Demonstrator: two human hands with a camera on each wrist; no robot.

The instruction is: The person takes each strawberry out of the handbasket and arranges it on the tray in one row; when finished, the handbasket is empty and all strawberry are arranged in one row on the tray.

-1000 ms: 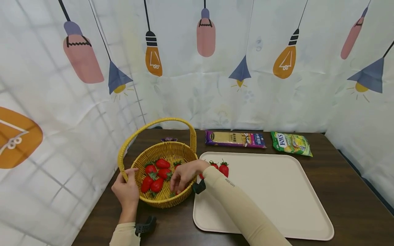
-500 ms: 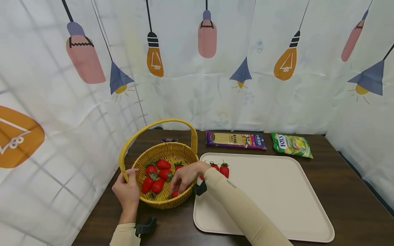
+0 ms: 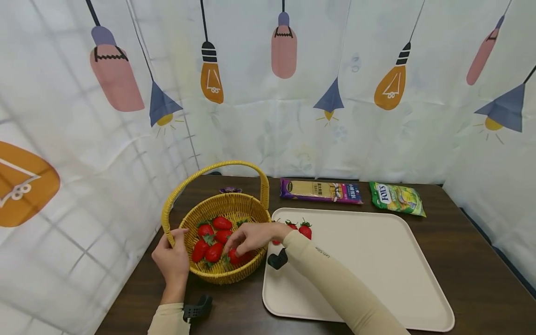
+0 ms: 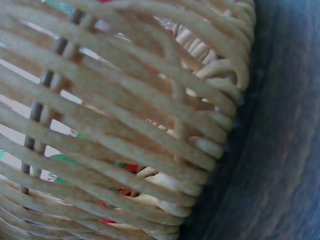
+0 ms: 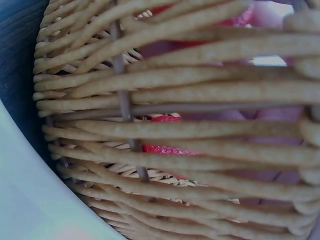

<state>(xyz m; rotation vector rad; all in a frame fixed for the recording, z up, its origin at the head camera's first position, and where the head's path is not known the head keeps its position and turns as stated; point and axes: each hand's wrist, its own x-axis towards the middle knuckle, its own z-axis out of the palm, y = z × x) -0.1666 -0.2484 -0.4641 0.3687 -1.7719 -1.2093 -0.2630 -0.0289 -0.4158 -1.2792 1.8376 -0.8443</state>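
My left hand (image 3: 172, 258) grips the yellow wicker basket (image 3: 222, 278) at the left foot of its tall handle. My right hand (image 3: 253, 236) reaches over the right rim into the basket. Its thumb and fingers pinch a red strawberry (image 3: 234, 257) with green leaves, low in the basket. Several other strawberries (image 3: 214, 252) lie in the left and back of it. The left wrist view shows mostly the woven basket wall (image 4: 125, 110). Through the weave in the right wrist view, parts of a strawberry (image 5: 167, 150) and of the hand show.
Right of the basket lies a cream tray (image 3: 356, 270) with a few strawberries (image 3: 305, 230) at its back left corner, partly behind my right wrist. Along the table's back are a purple pack of noodles (image 3: 320, 190), a green FOX'S bag (image 3: 397, 198) and a small purple wrapper (image 3: 230, 190).
My right hand has risen slightly and shifted a little left inside the basket. More of the strawberry at its fingertips now shows. The left hand has stayed on the handle.
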